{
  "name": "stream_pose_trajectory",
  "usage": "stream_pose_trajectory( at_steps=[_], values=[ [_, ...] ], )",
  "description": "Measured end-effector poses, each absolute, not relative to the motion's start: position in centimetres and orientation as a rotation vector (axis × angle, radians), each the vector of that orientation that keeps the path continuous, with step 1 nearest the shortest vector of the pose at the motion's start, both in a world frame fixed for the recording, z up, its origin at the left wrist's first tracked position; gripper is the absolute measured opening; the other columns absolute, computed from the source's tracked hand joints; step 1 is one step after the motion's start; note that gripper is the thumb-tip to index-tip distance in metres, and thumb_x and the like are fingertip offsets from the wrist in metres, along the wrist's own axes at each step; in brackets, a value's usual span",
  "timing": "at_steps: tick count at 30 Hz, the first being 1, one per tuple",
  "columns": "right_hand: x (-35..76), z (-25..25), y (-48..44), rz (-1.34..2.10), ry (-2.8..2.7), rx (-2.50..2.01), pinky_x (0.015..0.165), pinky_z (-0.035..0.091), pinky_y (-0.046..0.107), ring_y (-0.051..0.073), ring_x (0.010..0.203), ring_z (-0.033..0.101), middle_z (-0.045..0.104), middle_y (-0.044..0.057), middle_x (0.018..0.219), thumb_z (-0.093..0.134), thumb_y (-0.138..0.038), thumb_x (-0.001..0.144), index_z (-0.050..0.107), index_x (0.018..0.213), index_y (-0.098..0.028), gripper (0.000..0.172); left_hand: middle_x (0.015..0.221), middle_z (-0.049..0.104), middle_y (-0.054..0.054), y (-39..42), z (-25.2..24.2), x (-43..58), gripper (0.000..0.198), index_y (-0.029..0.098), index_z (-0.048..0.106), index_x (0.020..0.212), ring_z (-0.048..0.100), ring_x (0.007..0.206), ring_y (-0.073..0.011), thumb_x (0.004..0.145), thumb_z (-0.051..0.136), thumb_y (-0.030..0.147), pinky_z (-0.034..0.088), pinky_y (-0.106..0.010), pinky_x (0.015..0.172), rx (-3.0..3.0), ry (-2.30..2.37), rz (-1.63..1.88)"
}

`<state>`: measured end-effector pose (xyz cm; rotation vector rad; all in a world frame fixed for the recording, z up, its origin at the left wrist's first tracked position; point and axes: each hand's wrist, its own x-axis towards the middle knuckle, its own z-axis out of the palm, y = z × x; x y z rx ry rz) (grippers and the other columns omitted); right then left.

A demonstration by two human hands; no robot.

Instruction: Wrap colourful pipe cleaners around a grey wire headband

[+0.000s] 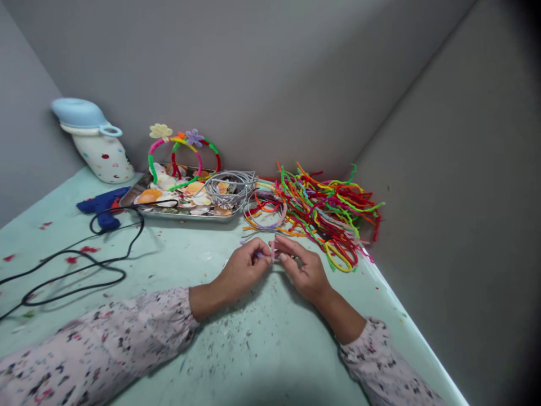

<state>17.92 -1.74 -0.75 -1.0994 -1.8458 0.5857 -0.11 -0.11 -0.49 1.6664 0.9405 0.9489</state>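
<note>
My left hand (249, 264) is closed in a pinch on a short pale pink and lilac pipe cleaner (273, 251). Opposite it, my right hand (307, 269) grips the same small piece between thumb and fingers, and the fingertips of both hands nearly meet. Part of the piece is hidden behind the fingers, so its full shape cannot be made out. Just beyond my hands lie a loop of grey wire partly wrapped in lilac (282, 214) and a large tangled pile of coloured pipe cleaners (325, 206).
A metal tray (190, 216) holds white and orange scraps, a grey wire coil (232, 186) and two wrapped hoops with flowers (194, 138). To its left are a blue glue gun (105, 206), a black cable (101, 264) and a white bottle (103, 155). Walls border the table.
</note>
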Motion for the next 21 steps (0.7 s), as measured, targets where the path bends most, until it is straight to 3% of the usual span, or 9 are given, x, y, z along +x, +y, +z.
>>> stream_pose_trajectory(
  at_steps=[6,15,21],
  values=[
    [17.5,-1.1,-1.4,0.665,-1.605,-1.117,0.088,0.056,0.035,0.020,0.097,0.068,0.072,0.005,0.105,0.065,-0.024,0.082,0.061,0.117,-0.025,0.036,0.075,0.054,0.002,-0.3,-0.2,0.0,0.008,0.016,0.053,0.084,0.044,0.063,-0.0098,0.084,0.051,0.024,0.034,-0.023,0.059,1.710,1.003,0.893],
    [17.9,-1.4,-1.0,0.588,-1.586,-1.030,0.084,0.055,0.037,0.020,0.099,0.066,0.066,0.006,0.117,0.061,-0.020,0.084,0.063,0.115,-0.028,0.032,0.078,0.058,0.000,-0.2,-0.3,0.0,0.014,0.016,0.061,0.085,0.050,0.072,-0.0128,0.086,0.049,0.025,0.037,-0.025,0.065,1.850,0.968,0.865],
    [18.0,-0.5,-1.2,0.354,-1.706,-0.974,0.101,0.043,0.045,0.023,0.114,0.057,0.063,0.006,0.121,0.059,-0.014,0.083,0.065,0.107,-0.026,0.027,0.079,0.059,-0.002,-0.1,-0.3,-0.1,0.019,0.016,0.065,0.084,0.053,0.077,-0.0151,0.086,0.049,0.025,0.039,-0.028,0.071,1.938,0.959,0.854]
  ],
)
